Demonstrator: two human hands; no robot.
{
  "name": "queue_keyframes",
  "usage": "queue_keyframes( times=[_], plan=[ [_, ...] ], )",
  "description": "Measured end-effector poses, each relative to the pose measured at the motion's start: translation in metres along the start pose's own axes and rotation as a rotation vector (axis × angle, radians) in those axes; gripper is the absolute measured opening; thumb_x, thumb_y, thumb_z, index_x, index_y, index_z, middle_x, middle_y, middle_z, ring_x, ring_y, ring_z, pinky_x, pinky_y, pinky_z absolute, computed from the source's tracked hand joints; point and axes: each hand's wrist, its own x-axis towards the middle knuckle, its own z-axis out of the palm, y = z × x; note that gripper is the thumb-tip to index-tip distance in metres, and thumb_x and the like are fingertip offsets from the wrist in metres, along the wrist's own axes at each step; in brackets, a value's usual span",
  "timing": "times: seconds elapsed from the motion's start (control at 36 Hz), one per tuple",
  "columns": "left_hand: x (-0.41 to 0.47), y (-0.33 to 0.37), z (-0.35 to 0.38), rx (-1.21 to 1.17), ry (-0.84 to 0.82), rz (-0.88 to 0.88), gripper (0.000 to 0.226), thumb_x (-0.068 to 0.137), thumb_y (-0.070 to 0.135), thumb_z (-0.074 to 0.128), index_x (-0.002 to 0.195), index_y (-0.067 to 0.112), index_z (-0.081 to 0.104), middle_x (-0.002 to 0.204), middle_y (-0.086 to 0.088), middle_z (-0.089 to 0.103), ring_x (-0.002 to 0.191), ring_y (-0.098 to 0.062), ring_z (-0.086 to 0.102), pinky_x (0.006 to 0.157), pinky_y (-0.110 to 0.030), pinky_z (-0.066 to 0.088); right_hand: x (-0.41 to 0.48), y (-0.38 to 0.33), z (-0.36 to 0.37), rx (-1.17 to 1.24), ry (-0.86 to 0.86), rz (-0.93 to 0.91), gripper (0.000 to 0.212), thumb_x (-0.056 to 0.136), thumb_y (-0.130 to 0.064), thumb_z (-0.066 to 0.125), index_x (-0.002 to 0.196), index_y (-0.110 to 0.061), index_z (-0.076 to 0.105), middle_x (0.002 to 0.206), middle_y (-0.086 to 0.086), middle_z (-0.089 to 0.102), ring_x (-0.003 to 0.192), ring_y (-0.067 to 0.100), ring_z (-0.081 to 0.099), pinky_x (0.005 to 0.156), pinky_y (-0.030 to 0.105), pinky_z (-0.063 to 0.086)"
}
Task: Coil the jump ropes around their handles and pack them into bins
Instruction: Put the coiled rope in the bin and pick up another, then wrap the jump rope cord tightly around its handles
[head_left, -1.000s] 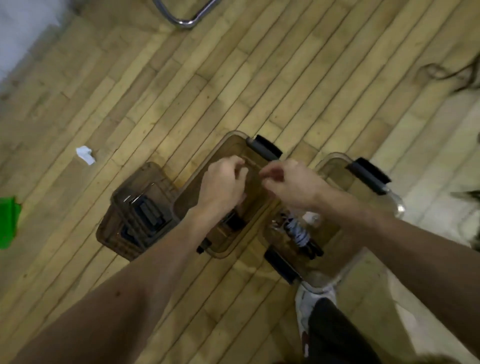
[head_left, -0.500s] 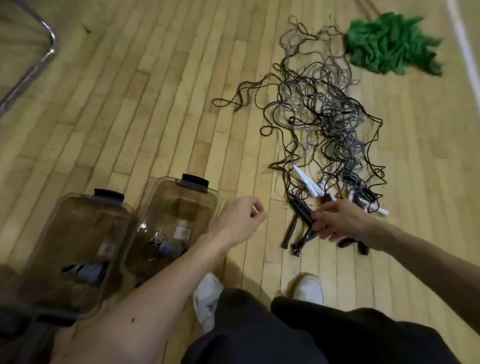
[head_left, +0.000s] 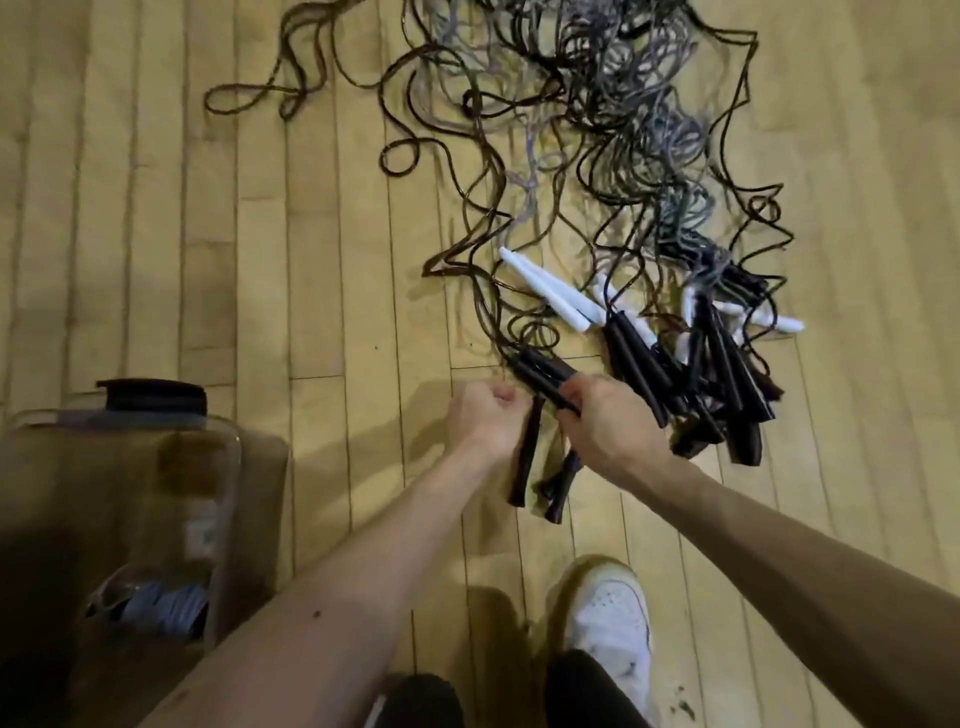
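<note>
The right hand (head_left: 602, 423) is closed tight around a pair of black handles (head_left: 543, 373), and their thin dark ropes run up into the big pile. The left hand (head_left: 485, 421) is right beside it, almost touching, with its fingers curled into a fist. A black handle (head_left: 524, 457) sticks down right next to that fist, but I cannot tell if the left hand is holding it. One more black handle (head_left: 562, 486) shows just under the right hand. A see-through bin (head_left: 249, 467) sits on the wood floor (head_left: 156, 208) to the left, with a black clip (head_left: 150, 397) on its far edge. Inside the bin, near the close end, lies one wound-up rope (head_left: 161, 608) that looks grey and white. The jump ropes (head_left: 597, 130) that are not packed lie in a messy tangle on the floor ahead. Their white handles (head_left: 550, 296) and more dark handles (head_left: 727, 374) lie in a bunch just right of the hands. A white shoe (head_left: 613, 613) stands on the floor below the right arm.
</note>
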Motion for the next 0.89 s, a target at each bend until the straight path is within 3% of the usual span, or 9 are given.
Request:
queue_keyframes(
  times=[0.06, 0.17, 0.28, 0.36, 0.47, 0.53, 0.64, 0.72, 0.89],
  plan=[
    [0.008, 0.0, 0.008, 0.037, -0.048, -0.001, 0.011, 0.091, 0.029, 0.072, 0.09, 0.029, 0.061, 0.098, 0.002, 0.068, 0.094, -0.022, 0.068, 0.089, -0.043, 0.057, 0.013, 0.005, 0.005, -0.074, 0.006, 0.003, 0.026, 0.099, -0.028, 0.057, 0.119, -0.013, 0.062, 0.116, 0.008, 0.063, 0.107, 0.03, 0.059, 0.084, 0.037, 0.048],
    [0.008, -0.009, 0.024, 0.216, -0.06, 0.059, 0.035, 0.089, 0.029, 0.074, 0.12, 0.019, 0.06, 0.112, 0.003, 0.064, 0.101, -0.015, 0.061, 0.079, -0.03, 0.049, 0.022, 0.02, 0.016, -0.173, 0.014, 0.041, 0.03, 0.098, -0.032, 0.059, 0.121, -0.013, 0.059, 0.113, 0.006, 0.062, 0.102, 0.028, 0.062, 0.077, 0.037, 0.051],
    [0.0, -0.012, 0.029, 0.406, -0.031, 0.171, 0.013, 0.1, 0.026, 0.059, 0.11, 0.023, 0.051, 0.102, 0.004, 0.047, 0.092, -0.018, 0.058, 0.081, -0.036, 0.054, 0.021, 0.036, 0.026, -0.293, 0.051, 0.043, 0.022, 0.097, -0.023, 0.058, 0.118, -0.017, 0.059, 0.111, 0.003, 0.06, 0.1, 0.026, 0.062, 0.07, 0.034, 0.047],
    [-0.001, -0.017, 0.024, 0.406, -0.038, 0.153, 0.014, 0.099, 0.03, 0.058, 0.097, 0.021, 0.046, 0.09, 0.006, 0.049, 0.075, -0.012, 0.056, 0.061, -0.027, 0.047, 0.017, 0.046, 0.03, -0.283, 0.047, 0.053, 0.026, 0.097, -0.023, 0.06, 0.122, -0.016, 0.057, 0.116, 0.005, 0.057, 0.103, 0.026, 0.061, 0.072, 0.034, 0.046],
    [0.0, -0.03, 0.005, 0.269, -0.067, 0.074, 0.018, 0.099, 0.036, 0.056, 0.097, 0.019, 0.063, 0.081, 0.001, 0.065, 0.066, -0.011, 0.058, 0.055, -0.025, 0.04, 0.007, 0.052, 0.032, -0.136, 0.051, 0.156, 0.061, 0.09, -0.035, 0.073, 0.135, -0.011, 0.039, 0.126, 0.012, 0.049, 0.106, 0.033, 0.06, 0.078, 0.041, 0.051],
    [-0.003, -0.036, -0.006, 0.197, -0.057, 0.039, 0.019, 0.1, 0.035, 0.053, 0.096, 0.021, 0.065, 0.077, 0.002, 0.065, 0.063, -0.012, 0.057, 0.056, -0.025, 0.041, 0.003, 0.055, 0.03, -0.085, 0.012, 0.215, 0.065, 0.089, -0.032, 0.075, 0.136, -0.009, 0.037, 0.124, 0.014, 0.053, 0.106, 0.034, 0.061, 0.08, 0.042, 0.053],
    [-0.01, -0.046, -0.021, -0.049, -0.099, -0.04, 0.016, 0.102, 0.022, 0.05, 0.096, 0.014, 0.062, 0.072, -0.003, 0.057, 0.065, -0.017, 0.051, 0.062, -0.033, 0.044, 0.001, 0.06, 0.026, -0.025, -0.059, 0.22, 0.041, 0.092, -0.023, 0.07, 0.127, -0.01, 0.053, 0.107, 0.009, 0.062, 0.096, 0.028, 0.063, 0.082, 0.043, 0.057],
    [-0.017, -0.049, -0.028, -0.13, -0.112, -0.068, 0.015, 0.101, 0.018, 0.046, 0.095, 0.014, 0.059, 0.072, -0.004, 0.055, 0.062, -0.016, 0.048, 0.054, -0.029, 0.039, -0.001, 0.059, 0.019, 0.088, -0.075, 0.204, 0.033, 0.091, -0.025, 0.071, 0.119, -0.013, 0.059, 0.099, 0.003, 0.064, 0.087, 0.021, 0.063, 0.069, 0.032, 0.053],
    [-0.042, -0.037, -0.034, -0.431, -0.219, -0.086, 0.02, 0.101, 0.01, 0.039, 0.089, 0.009, 0.055, 0.071, -0.007, 0.057, 0.062, -0.017, 0.051, 0.058, -0.03, 0.042, -0.019, 0.042, -0.001, 0.7, -0.371, 0.095, 0.023, 0.088, -0.029, 0.076, 0.104, -0.015, 0.07, 0.089, 0.006, 0.071, 0.073, 0.007, 0.062, 0.061, 0.022, 0.047]
  ],
)
